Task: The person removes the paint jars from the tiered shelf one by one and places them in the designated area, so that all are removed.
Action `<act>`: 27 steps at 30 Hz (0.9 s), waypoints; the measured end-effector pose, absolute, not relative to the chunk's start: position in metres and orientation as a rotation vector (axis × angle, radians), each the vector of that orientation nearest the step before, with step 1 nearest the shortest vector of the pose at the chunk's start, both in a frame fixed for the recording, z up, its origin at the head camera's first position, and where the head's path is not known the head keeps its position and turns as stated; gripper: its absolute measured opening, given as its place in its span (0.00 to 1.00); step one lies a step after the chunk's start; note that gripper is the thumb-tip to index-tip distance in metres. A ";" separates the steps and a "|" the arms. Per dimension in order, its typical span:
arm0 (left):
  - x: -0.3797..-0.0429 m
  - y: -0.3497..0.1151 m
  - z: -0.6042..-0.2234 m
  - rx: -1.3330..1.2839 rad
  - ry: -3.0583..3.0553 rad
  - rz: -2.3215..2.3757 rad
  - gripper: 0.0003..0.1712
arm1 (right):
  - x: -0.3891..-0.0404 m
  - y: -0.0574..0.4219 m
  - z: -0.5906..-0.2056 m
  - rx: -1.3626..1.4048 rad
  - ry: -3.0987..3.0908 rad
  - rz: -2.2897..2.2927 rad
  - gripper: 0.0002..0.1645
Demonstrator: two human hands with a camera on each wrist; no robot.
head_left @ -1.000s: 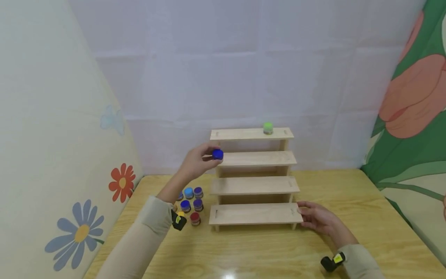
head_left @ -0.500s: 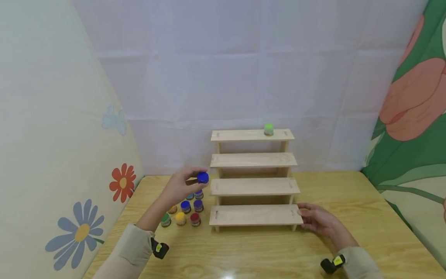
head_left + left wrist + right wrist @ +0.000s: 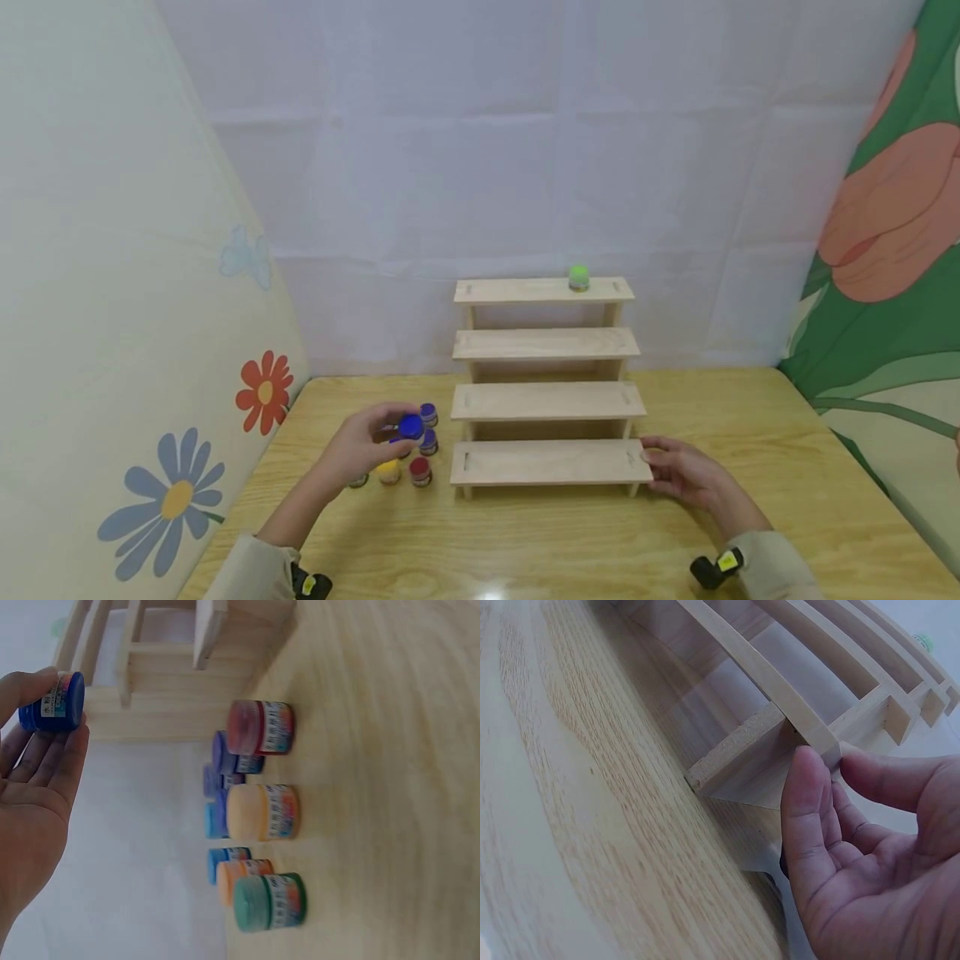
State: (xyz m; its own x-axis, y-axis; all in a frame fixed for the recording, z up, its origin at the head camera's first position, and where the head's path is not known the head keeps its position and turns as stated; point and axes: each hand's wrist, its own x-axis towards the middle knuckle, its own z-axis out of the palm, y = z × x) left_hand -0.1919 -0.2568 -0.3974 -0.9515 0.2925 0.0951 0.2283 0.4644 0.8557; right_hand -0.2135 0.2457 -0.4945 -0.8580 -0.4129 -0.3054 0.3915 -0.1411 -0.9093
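My left hand (image 3: 365, 443) pinches a small dark-blue paint jar (image 3: 52, 703) between thumb and fingers, raised over the group of jars at the left. In the left wrist view its printed label faces the camera. My right hand (image 3: 686, 473) pinches the right end of the lowest step of a wooden tiered shelf (image 3: 547, 462); in the right wrist view thumb and fingertips meet at the board's corner. A green-lidded jar (image 3: 578, 278) stands on the top step, right of its middle.
On the table, left of the shelf, stand a red jar (image 3: 420, 472), a yellow one (image 3: 388, 472), a green one (image 3: 270, 902) and several blue, purple and orange ones. A white cloth (image 3: 420, 183) hangs behind; painted panels flank both sides.
My left hand has carried the blue jar from beside the upper steps down and left to over the grouped jars. The right hand keeps its hold on the shelf's end.
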 end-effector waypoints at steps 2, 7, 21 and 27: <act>-0.188 -0.260 -0.401 0.454 2.622 1.530 0.26 | -0.214 0.246 -0.495 -0.026 1.617 -2.040 0.22; -0.181 -0.264 -0.411 0.386 2.576 1.540 0.26 | -0.214 0.247 -0.495 -0.041 1.609 -2.040 0.19; -0.168 -0.273 -0.448 0.382 2.505 1.537 0.26 | -0.212 0.245 -0.495 -0.010 1.619 -2.039 0.27; -0.167 -0.275 -0.458 0.370 2.512 1.478 0.25 | -0.213 0.246 -0.495 -0.016 1.608 -2.050 0.25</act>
State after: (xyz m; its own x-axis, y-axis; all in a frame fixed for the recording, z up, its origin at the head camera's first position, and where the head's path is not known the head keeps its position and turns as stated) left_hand -0.1667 -0.2745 -0.4582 -0.9479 0.3149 -0.0479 0.1112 0.4679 0.8768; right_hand -0.2126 0.2457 -0.4952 -0.8597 -0.4090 -0.3061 0.3948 -0.1517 -0.9061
